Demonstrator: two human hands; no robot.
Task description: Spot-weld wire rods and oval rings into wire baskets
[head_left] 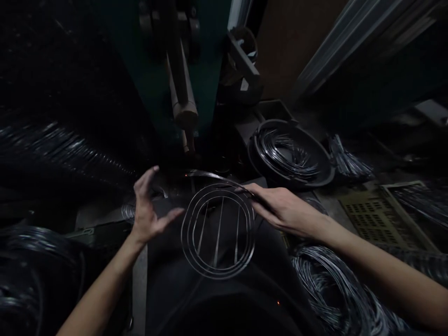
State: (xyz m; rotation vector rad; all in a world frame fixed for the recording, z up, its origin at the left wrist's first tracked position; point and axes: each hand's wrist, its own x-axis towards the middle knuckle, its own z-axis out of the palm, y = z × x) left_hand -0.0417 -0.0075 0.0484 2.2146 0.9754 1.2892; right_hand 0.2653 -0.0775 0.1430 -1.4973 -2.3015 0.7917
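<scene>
Over my dark-clad lap is a round wire frame [219,235], made of concentric rings with three straight bars across. My right hand [289,210] pinches a thin curved metal strip [219,177] at the upper right of the frame. Whether the strip is joined to the rings, I cannot tell. Its far end reaches below a machine's upper rod [185,112], beside a tiny orange spark. To the left of the frame, my left hand [149,214] is open, thumb and fingers apart, with nothing in it.
Bundled metal rings lie in a dark round basin [329,175] at the right. More wire coils [325,280] are piled below my right forearm, near a yellowish perforated crate [371,214]. Dark coils [42,242] stand at the left. Another orange spark glows low in the view.
</scene>
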